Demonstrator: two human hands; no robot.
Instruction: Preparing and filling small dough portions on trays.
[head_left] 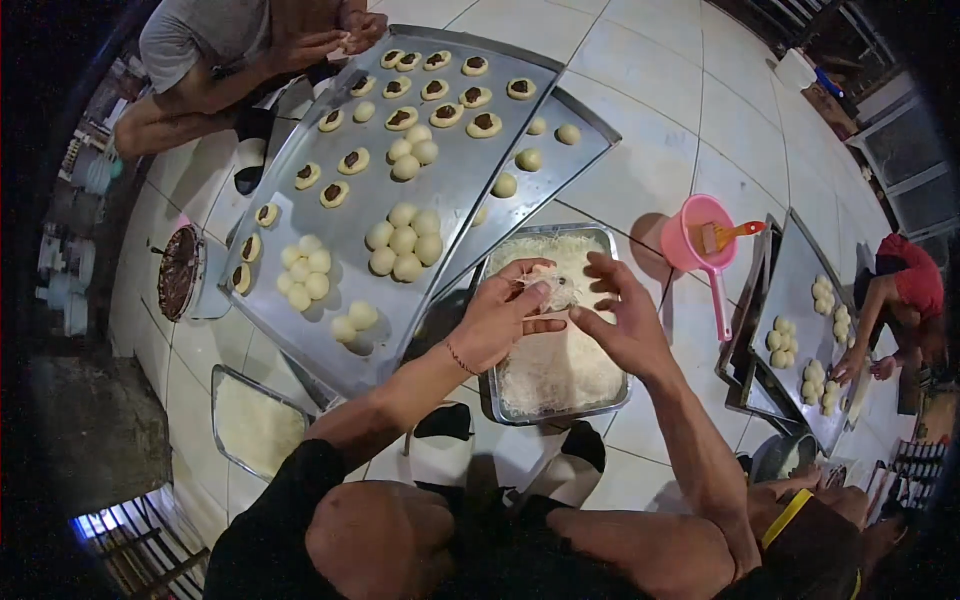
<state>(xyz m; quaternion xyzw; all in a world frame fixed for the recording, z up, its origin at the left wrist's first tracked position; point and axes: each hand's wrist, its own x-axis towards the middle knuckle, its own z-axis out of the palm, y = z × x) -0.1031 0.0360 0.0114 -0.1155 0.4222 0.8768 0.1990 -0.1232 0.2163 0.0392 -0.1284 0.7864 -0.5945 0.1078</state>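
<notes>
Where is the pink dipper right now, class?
In the head view, the pink dipper sits right of centre on the tiled floor, beyond the person's right hand and left of a metal tray, an orange-handled brush resting in it.

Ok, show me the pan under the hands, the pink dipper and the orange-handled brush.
Pan [560, 413]: head view, on its near rim.
Pink dipper [674, 241]: head view, on its side wall.
Orange-handled brush [741, 230]: head view, on its handle.
</notes>
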